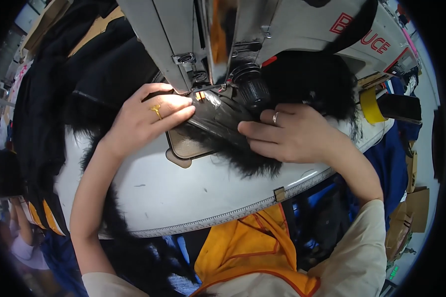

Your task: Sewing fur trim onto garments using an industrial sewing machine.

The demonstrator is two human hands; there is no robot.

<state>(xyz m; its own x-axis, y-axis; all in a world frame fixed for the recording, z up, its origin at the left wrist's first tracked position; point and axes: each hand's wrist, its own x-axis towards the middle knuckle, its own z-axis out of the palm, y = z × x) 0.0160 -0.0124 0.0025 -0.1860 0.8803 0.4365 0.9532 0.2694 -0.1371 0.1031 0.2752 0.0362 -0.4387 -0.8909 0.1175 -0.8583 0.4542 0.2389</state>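
Our left fingers (176,102), at ten o'clock, press on the black fur-edged piece (217,119), which lies at twelve beneath the sewing machine (295,29), apparently keeping it flat. Toward two, our right fingers (261,131) curl against its right end, probably steadying it; whether either set pinches the piece, we cannot tell.
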